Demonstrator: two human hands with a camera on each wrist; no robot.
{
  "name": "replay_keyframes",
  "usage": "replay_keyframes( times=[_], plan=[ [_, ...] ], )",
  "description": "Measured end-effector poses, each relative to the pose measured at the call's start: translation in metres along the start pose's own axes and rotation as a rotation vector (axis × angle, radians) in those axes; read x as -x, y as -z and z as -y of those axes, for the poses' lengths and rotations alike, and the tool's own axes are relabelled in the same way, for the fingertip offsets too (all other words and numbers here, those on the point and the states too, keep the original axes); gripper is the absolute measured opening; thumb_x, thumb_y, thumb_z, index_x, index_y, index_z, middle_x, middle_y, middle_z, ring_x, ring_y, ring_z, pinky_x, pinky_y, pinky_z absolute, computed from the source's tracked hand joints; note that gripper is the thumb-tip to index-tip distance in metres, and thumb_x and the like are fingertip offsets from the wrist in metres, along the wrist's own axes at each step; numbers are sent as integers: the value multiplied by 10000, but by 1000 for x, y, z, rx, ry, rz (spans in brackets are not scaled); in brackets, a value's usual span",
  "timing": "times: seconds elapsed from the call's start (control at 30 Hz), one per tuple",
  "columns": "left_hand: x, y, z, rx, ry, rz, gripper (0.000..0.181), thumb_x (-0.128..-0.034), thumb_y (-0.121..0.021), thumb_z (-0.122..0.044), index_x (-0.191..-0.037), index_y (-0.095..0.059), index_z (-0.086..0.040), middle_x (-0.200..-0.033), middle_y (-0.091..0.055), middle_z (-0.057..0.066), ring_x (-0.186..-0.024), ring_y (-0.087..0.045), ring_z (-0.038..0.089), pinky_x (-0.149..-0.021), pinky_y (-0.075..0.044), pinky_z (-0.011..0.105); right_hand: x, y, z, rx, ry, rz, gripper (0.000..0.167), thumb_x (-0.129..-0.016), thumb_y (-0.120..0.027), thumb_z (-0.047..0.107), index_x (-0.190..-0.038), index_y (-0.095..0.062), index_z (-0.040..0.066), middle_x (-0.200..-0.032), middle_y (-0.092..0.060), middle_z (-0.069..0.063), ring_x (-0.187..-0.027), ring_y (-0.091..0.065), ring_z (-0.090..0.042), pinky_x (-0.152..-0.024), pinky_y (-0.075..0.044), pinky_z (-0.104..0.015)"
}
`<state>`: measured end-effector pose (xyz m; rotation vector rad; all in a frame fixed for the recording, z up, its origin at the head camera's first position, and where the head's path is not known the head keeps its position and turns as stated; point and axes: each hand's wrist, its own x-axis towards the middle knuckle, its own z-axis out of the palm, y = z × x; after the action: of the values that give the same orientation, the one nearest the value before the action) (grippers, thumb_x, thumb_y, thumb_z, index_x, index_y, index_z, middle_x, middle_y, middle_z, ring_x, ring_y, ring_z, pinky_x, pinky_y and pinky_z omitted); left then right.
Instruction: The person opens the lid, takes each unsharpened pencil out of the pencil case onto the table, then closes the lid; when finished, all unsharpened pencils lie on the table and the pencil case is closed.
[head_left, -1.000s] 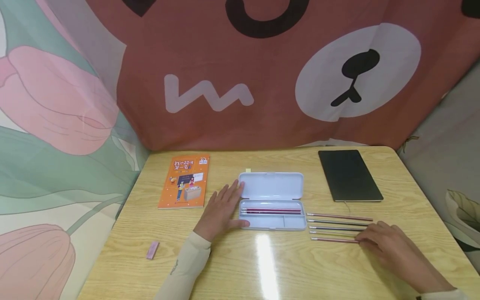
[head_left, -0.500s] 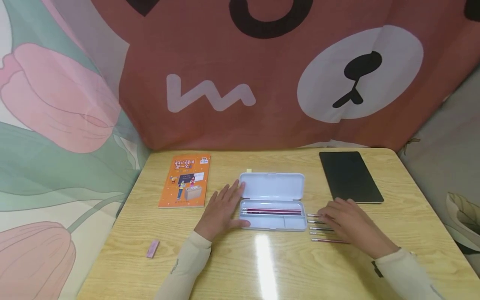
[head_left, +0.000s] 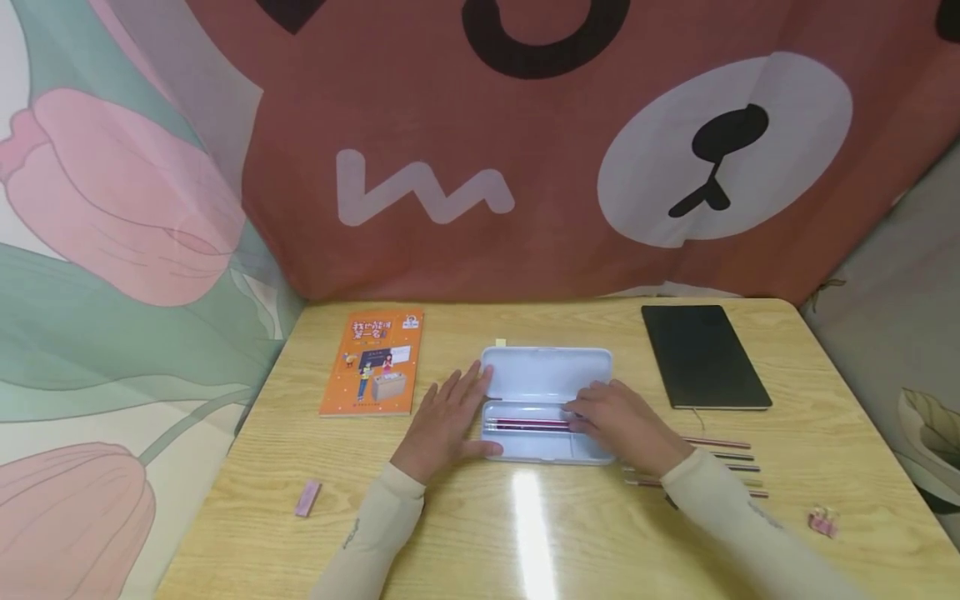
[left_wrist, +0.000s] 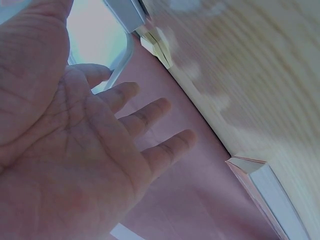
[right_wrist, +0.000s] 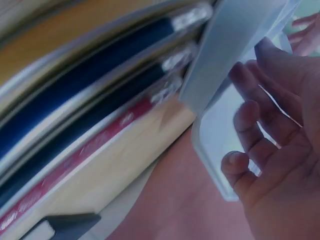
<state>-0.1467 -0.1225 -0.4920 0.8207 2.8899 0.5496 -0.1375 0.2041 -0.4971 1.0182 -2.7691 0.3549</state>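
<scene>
Pencils [head_left: 532,425] in the case [head_left: 528,447] reach under bent right fingers [right_wrist: 248,117], their hold unclear; left fingers [left_wrist: 148,118] spread, empty.

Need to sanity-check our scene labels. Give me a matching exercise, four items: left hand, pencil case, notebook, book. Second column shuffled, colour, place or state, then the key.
Column 1
1. left hand
2. pencil case
3. notebook
4. book

Column 2
A. Black cover
B. Orange cover with printed figures
C. Open, with reddish pencils inside
D. At the pencil case's left end

Pairs: 1-D, 2-C, 3-A, 4-B
</scene>
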Motion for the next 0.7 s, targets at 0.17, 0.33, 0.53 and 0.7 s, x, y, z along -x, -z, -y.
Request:
replay_keyframes(
  times=[0.17, 0.33, 0.53, 0.7],
  plan=[
    [0, -1, -1, -11, 1, 0, 1220, -865, -859, -614, -1785, -198, -161, -1845, -224, 106, -1652, -328, 462, -1311, -277, 729, -3, -11, 3, 46, 40, -20, 178, -926, -892, 150, -1077, -842, 229, -962, -753, 75, -868, -661, -127, -732, -506, -321],
    [0, -2, -1, -5, -4, 1, 1224, -861, -868, -606, -1783, -204, -153, -1844, -226, 116, -1650, -327, 471, -1312, -274, 732, -2, -14, 4, 43, 31, -53, 159, -910, -907, 114, -1035, -839, 187, -981, -715, 51, -882, -663, -141, -755, -540, -342],
    [1, 0, 0, 1, 0, -3, 1214, -866, -867, -600, -1783, -207, -157, -1845, -222, 116, -1650, -324, 475, -1315, -267, 729, -1, -2, 7, 15, -6, -83, 170, -933, -861, 39, -1064, -825, 142, -1017, -711, 37, -953, -669, -164, -787, -577, -376],
    [0, 0, -1, 4, -8, -13, 1187, -874, -873, -578, -1775, -238, -140, -1836, -245, 141, -1638, -341, 491, -1306, -285, 733, 21, 22, 6, -8, -90, -109, 223, -926, -859, 8, -1094, -810, 146, -1035, -705, 55, -957, -672, -133, -807, -600, -399]
  ],
)
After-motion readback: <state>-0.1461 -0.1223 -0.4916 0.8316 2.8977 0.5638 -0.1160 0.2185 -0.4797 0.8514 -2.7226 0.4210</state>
